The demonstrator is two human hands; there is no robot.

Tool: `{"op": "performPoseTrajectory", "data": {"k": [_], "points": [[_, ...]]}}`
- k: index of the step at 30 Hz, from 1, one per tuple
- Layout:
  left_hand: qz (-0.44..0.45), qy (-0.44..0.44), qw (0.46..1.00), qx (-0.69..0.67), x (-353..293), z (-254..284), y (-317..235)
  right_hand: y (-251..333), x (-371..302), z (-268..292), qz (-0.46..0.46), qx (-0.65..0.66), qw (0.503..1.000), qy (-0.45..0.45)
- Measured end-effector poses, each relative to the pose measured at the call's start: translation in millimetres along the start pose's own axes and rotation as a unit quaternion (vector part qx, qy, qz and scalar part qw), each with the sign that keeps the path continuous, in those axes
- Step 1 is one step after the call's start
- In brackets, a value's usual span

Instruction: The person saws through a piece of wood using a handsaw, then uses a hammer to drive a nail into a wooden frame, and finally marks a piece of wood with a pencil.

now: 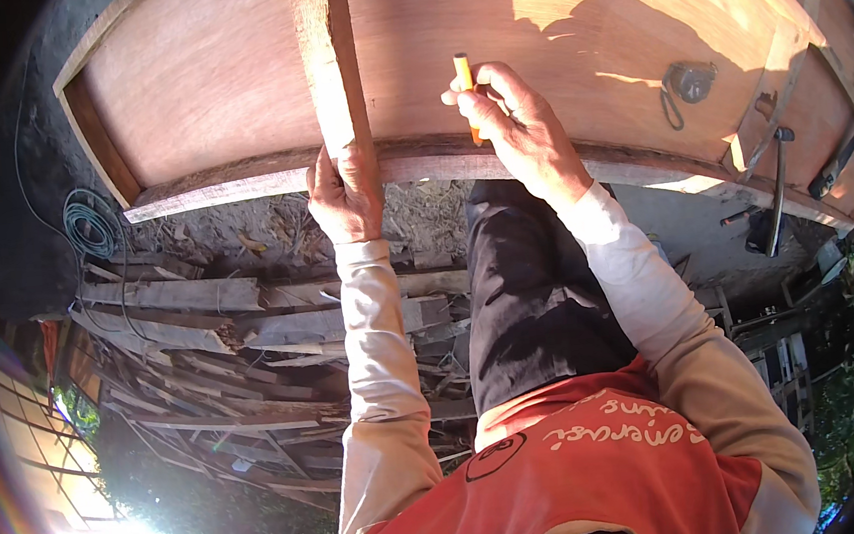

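My left hand (346,198) is closed round the near end of a rough wooden batten (328,54), where it crosses the near rail of a shallow wooden frame (230,185). Reddish plywood (201,74) lines this frame. Held upright between thumb and fingers of my right hand (516,119) is a slim yellow stick (465,71) that looks like a marker, orange at its lower end. That hand hovers over the plywood and rail, right of the batten. Farther right on the panel lies a tape measure (690,82) with a dark strap.
A hammer (780,189) rests across the frame's right part, with a dark-handled tool (844,149) beyond it. Scrap boards (252,331) pile up below on the left. A coiled hose or cable (90,228) lies by the frame's left corner.
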State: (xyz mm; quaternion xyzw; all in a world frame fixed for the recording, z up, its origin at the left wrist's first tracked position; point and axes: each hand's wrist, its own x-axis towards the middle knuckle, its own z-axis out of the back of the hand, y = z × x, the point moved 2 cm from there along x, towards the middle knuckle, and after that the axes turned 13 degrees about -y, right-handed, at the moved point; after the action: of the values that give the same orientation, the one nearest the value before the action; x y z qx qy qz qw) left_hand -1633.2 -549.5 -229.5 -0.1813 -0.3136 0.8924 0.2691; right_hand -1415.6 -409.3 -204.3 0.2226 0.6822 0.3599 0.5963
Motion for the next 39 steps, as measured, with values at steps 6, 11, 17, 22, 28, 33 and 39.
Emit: {"op": "performPoseTrajectory", "data": {"k": [6,11,17,22,28,33,39], "points": [[0.022,0.014,1.0,0.011,5.9,11.6,-5.1,-33.1,12.3,-27.7,-0.106,0.241,0.96,-0.095],[0.02,0.021,1.0,0.001,12.9,12.6,-6.3,-43.2,8.5,-63.7,-0.137,0.233,0.956,-0.115],[0.009,0.015,1.0,-0.002,14.6,-0.4,-12.7,-47.8,30.3,-68.0,-0.165,0.155,0.967,-0.116],[0.021,0.011,1.0,0.004,7.9,-11.4,-21.7,-53.4,42.7,-67.2,-0.152,0.114,0.977,-0.095],[-0.002,0.014,1.0,-0.012,14.1,-14.2,-30.5,-43.2,58.3,-67.4,-0.105,0.031,0.991,-0.077],[-0.04,0.009,0.999,0.029,20.4,-21.4,-43.8,-50.7,71.6,-62.8,-0.023,-0.036,0.995,-0.088],[-0.029,0.005,0.999,0.028,19.1,-23.2,-45.5,-53.3,74.7,-51.9,-0.034,-0.014,0.997,-0.063]]}}
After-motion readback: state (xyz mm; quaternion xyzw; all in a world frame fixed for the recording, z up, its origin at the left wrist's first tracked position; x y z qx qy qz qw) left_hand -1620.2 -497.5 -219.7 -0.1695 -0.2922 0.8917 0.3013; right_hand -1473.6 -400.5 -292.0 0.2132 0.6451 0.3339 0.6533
